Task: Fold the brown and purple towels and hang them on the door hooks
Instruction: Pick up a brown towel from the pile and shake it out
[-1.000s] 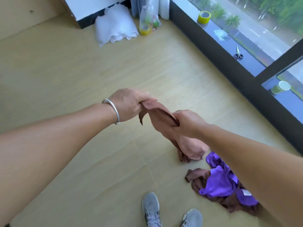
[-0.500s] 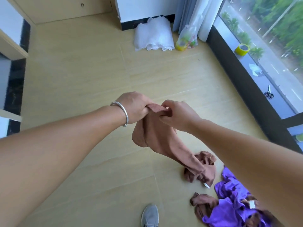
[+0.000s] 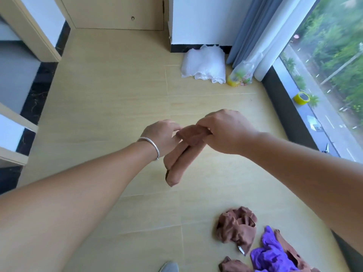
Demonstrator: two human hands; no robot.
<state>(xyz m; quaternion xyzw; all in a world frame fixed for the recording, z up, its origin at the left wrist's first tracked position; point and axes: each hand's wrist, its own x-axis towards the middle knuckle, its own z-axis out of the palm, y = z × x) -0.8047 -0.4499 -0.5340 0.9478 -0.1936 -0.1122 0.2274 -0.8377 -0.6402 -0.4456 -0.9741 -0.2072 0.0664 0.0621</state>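
Two bare arms and a bit of a shoe

Both arms are bare, with no sleeves to see. The left hand (image 3: 164, 134) has a thin, shiny silver bangle (image 3: 152, 147) around its wrist. The right hand (image 3: 225, 132) wears no ring or band that shows. At the bottom edge, the rounded tip of one grey shoe (image 3: 170, 267) peeks in.

head cam: you have one view only | worn on your head, looking forward and down | hands (image 3: 196, 134) close, mid-frame | floor (image 3: 117, 95) well below | faces door (image 3: 117, 12), window (image 3: 324, 75) at right
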